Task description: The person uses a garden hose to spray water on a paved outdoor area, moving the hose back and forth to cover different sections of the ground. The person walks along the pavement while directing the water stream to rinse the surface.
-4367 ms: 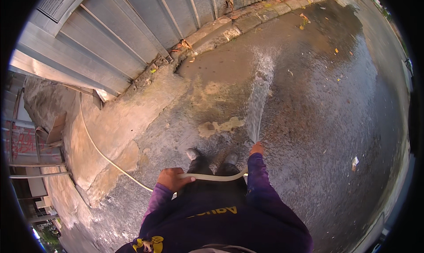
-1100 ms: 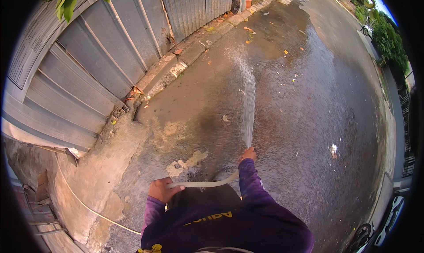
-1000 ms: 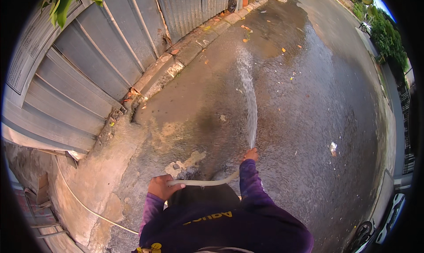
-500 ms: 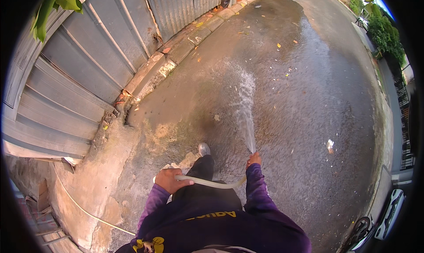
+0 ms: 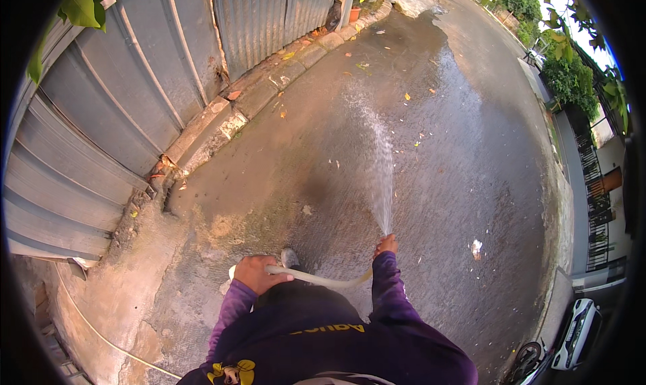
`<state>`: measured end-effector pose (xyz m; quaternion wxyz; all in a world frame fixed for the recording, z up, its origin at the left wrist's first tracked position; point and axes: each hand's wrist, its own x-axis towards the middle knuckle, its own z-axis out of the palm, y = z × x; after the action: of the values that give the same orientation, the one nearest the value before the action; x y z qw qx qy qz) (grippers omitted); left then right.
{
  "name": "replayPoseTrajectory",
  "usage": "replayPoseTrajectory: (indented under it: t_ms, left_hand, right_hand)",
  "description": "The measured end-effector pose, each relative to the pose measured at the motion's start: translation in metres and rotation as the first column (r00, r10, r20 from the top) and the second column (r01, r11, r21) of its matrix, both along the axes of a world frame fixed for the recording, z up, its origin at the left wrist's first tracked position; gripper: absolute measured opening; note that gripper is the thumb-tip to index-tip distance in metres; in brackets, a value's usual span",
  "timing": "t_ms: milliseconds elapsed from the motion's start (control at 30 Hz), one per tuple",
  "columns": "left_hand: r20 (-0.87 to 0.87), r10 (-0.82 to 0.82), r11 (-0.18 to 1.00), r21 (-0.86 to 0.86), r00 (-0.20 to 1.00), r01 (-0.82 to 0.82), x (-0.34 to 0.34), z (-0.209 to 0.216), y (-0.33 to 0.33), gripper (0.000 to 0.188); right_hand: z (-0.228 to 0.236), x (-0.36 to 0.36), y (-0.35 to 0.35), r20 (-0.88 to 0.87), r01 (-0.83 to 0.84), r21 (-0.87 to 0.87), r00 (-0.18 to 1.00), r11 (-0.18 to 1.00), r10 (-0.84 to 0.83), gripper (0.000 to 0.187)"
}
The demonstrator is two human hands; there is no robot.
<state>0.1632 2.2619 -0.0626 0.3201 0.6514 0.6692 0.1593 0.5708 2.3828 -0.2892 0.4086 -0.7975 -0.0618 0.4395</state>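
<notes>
A pale, flexible hose [image 5: 323, 279] sags in a shallow curve between my two hands. My left hand [image 5: 256, 273] is wrapped round it, thumb lying along the hose. At the other end my right hand [image 5: 385, 245] grips the outlet, its fingers partly hidden by the sleeve. A spreading water jet [image 5: 380, 170] shoots from that hand, away from me, onto the wet concrete road [image 5: 444, 203]. More of the hose [image 5: 94, 328] trails over the ground at the lower left.
A grey metal sheet fence [image 5: 128, 82] with a low concrete kerb [image 5: 202, 139] runs along the left. White litter [image 5: 476, 249] and scattered leaves lie on the road. At the right edge are a parked white car [image 5: 575, 332] and a motorcycle [image 5: 526, 363]. A terracotta pot [image 5: 354, 14] stands at the far kerb.
The view has tilted up slightly and turned, so the fence and road sit further left. Both hands keep their hold on the hose, and the water still sprays forward. My foot has shifted.
</notes>
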Motion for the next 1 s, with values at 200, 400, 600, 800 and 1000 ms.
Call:
replayPoseTrajectory:
  t_ms: [200,400,600,800,1000]
  left_hand:
    - [0.021,-0.063,0.998,-0.028,0.998,0.064,-0.007,-0.010,0.038,0.056]
    - [0.049,-0.051,0.995,-0.088,0.997,0.055,-0.018,-0.018,0.056,0.056]
    - [0.017,-0.053,0.997,-0.054,0.998,0.054,-0.013,-0.017,0.067,0.055]
    - [0.002,0.050,0.997,-0.051,0.999,-0.050,-0.006,-0.014,0.075,0.053]
    - [0.032,0.067,0.997,-0.040,0.997,-0.066,0.001,-0.011,0.080,0.053]
  right_hand:
    - [-0.019,0.022,0.029,0.117,0.023,0.018,0.993,1.000,-0.025,0.042]
    - [0.057,-0.022,0.051,0.075,0.002,-0.010,0.997,1.000,-0.001,0.040]
    - [0.025,-0.007,0.073,0.098,-0.007,0.073,0.995,0.997,0.000,0.040]
    - [-0.030,0.001,0.116,0.037,-0.101,0.042,0.994,0.994,0.100,0.034]
    - [-0.114,0.037,0.151,0.532,-0.300,-0.179,0.771,0.937,0.349,0.020]
